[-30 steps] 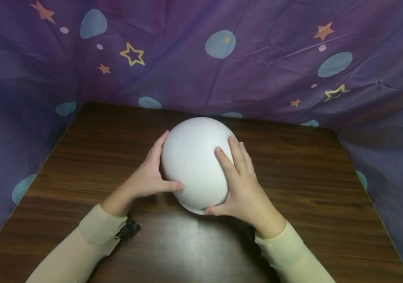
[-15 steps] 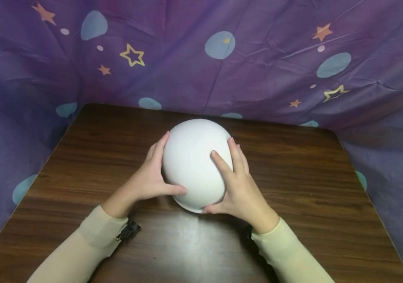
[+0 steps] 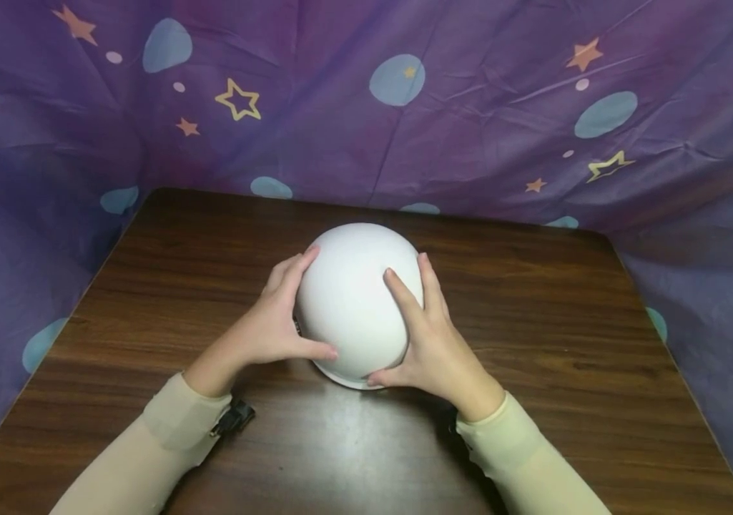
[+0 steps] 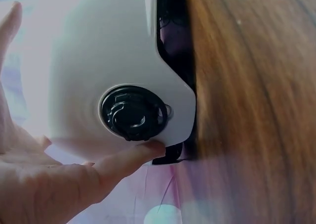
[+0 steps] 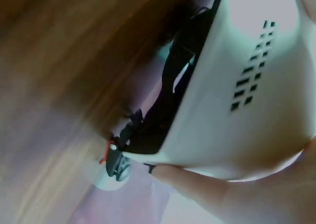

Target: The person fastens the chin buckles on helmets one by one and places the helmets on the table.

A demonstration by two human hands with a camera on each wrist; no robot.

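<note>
A white helmet (image 3: 356, 300), round and smooth, is in the middle of the head view with its dome up. My left hand (image 3: 276, 315) grips its left side, thumb along the near lower part and fingers round the far side. On the right, my right hand (image 3: 433, 336) holds it with spread, bent fingers and the thumb at the near rim. A black round fitting (image 4: 133, 112) shows on the shell in the left wrist view, close to the thumb. In the right wrist view, small black rectangles (image 5: 252, 66) mark the shell, and dark straps (image 5: 173, 80) with a buckle (image 5: 116, 162) hang under the rim.
The helmet is close over a dark brown wooden table (image 3: 566, 343). A purple curtain (image 3: 327, 93) with stars and blue spots surrounds the table's back and sides. A black wrist device (image 3: 234, 417) sits at the left sleeve cuff.
The helmet has shifted slightly down and toward me in the head view, with both hands still on it. My right hand has moved slightly left, and a bit of black now shows beside my left hand.
</note>
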